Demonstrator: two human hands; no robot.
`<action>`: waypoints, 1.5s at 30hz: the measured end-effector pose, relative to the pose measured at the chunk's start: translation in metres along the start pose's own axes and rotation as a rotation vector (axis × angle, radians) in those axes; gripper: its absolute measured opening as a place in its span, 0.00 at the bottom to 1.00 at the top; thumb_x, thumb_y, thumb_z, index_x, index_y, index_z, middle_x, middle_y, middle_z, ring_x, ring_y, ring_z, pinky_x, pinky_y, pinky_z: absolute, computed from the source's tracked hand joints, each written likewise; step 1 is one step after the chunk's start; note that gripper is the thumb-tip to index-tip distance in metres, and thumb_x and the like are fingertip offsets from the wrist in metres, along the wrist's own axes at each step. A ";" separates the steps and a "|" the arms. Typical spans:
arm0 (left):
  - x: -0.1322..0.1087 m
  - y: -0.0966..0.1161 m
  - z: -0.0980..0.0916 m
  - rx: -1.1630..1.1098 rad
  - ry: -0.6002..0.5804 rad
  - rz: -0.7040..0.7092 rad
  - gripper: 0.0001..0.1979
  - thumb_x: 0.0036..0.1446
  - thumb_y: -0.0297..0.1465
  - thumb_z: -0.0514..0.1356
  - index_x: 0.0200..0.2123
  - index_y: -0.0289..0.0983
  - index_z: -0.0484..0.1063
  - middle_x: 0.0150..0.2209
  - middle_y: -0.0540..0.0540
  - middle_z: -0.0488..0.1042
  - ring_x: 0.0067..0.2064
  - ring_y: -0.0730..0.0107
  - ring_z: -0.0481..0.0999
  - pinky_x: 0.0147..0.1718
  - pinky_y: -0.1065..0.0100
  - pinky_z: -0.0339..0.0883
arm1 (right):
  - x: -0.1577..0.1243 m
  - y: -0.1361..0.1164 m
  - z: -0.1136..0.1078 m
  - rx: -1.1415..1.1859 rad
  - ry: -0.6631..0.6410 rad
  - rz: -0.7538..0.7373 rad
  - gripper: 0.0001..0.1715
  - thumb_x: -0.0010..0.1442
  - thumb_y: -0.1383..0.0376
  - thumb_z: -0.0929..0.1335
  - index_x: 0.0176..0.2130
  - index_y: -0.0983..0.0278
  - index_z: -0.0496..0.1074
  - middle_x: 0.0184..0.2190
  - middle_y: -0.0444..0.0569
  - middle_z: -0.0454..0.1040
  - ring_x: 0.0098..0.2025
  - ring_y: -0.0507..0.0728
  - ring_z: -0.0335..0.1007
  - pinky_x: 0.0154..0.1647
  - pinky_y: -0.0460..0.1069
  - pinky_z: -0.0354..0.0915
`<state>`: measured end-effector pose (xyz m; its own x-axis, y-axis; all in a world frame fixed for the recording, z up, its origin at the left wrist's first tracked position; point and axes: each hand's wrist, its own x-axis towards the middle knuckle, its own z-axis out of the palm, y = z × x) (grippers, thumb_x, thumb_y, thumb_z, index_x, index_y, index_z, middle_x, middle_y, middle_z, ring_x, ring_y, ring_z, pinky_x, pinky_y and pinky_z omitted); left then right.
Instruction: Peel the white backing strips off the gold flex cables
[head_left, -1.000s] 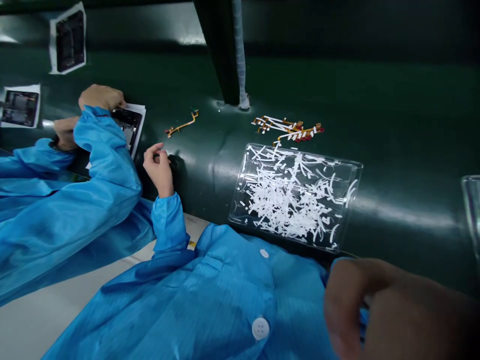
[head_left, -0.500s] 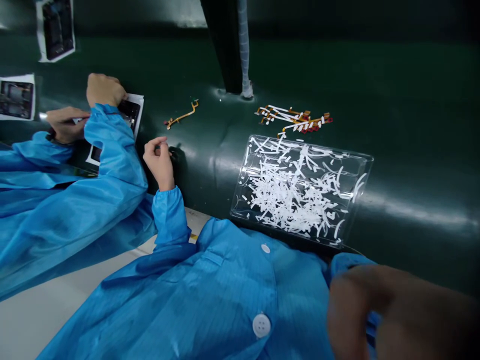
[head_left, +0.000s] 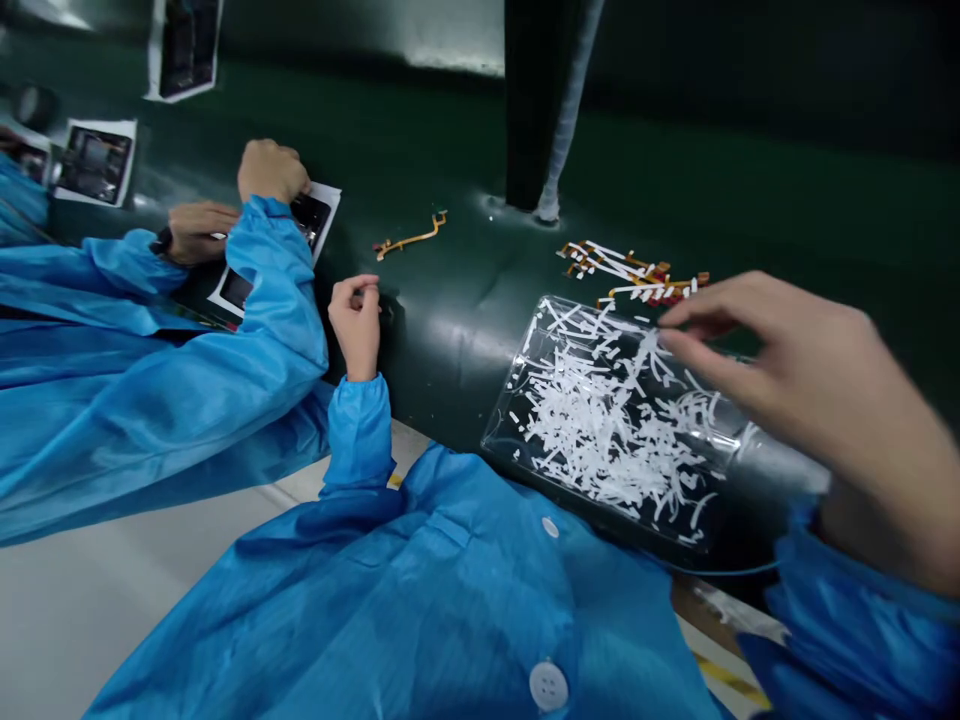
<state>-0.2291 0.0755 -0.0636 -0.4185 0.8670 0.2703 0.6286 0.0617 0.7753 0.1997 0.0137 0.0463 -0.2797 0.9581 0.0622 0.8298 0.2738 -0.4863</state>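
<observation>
I had the clear tray [head_left: 512, 375] at four o'clock, strewn with white strips [head_left: 592, 430], its far right corner hidden behind my right hand [head_left: 795, 370]. That grip's thumb and forefinger tips nearly met; I couldn't tell whether they pinched a strip. At nine o'clock my left hand [head_left: 357, 318] was curled, its grip's contents hidden. Amber flex cables [head_left: 652, 272] overlapped at two o'clock; a co-worker's sleeve [head_left: 277, 290] partly covered a dark panel [head_left: 311, 212] at ten.

1 head-worn view (fairly near); forward and down onto green worktop [head_left: 450, 370]
</observation>
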 end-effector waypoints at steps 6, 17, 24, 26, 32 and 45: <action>-0.004 0.006 -0.003 -0.015 -0.004 -0.017 0.08 0.61 0.25 0.59 0.41 0.36 0.78 0.41 0.47 0.74 0.29 0.78 0.71 0.30 0.74 0.66 | 0.062 0.036 0.034 -0.195 -0.188 -0.050 0.20 0.68 0.55 0.68 0.53 0.64 0.76 0.47 0.54 0.71 0.37 0.55 0.68 0.33 0.51 0.60; -0.004 0.013 -0.006 -0.001 -0.003 -0.024 0.08 0.61 0.26 0.59 0.39 0.36 0.78 0.41 0.46 0.74 0.29 0.77 0.71 0.30 0.73 0.67 | 0.081 0.051 0.056 -0.076 -0.197 -0.069 0.09 0.62 0.61 0.72 0.39 0.64 0.79 0.42 0.53 0.74 0.35 0.56 0.70 0.34 0.52 0.65; -0.042 0.078 0.000 -0.191 -0.008 0.034 0.11 0.66 0.29 0.58 0.48 0.38 0.76 0.34 0.50 0.73 0.29 0.77 0.72 0.29 0.74 0.67 | 0.038 0.025 -0.021 0.113 0.236 0.017 0.08 0.65 0.61 0.72 0.39 0.63 0.80 0.37 0.50 0.79 0.35 0.55 0.75 0.34 0.50 0.68; -0.063 0.117 0.007 -0.322 -0.160 0.116 0.08 0.66 0.30 0.60 0.45 0.38 0.78 0.32 0.51 0.74 0.28 0.78 0.73 0.28 0.75 0.68 | 0.016 0.005 -0.036 0.286 0.470 0.137 0.06 0.61 0.62 0.75 0.37 0.62 0.80 0.34 0.47 0.78 0.30 0.53 0.73 0.30 0.49 0.67; -0.112 0.210 0.037 -0.575 -0.487 0.389 0.04 0.62 0.27 0.65 0.41 0.37 0.80 0.36 0.48 0.82 0.34 0.77 0.79 0.27 0.76 0.72 | -0.026 -0.051 -0.029 0.523 0.462 0.309 0.03 0.60 0.63 0.76 0.36 0.60 0.81 0.30 0.44 0.77 0.29 0.52 0.73 0.28 0.48 0.67; -0.132 0.215 0.050 -0.423 -0.328 0.661 0.04 0.64 0.27 0.64 0.41 0.34 0.80 0.39 0.46 0.85 0.39 0.71 0.84 0.40 0.68 0.81 | -0.045 -0.066 0.002 0.529 0.307 0.193 0.06 0.65 0.63 0.72 0.43 0.55 0.80 0.34 0.41 0.77 0.33 0.50 0.75 0.31 0.46 0.70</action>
<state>-0.0058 -0.0005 0.0386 0.2007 0.7633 0.6141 0.3518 -0.6412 0.6820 0.1563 -0.0475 0.0744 0.0665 0.9880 0.1391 0.4790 0.0907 -0.8731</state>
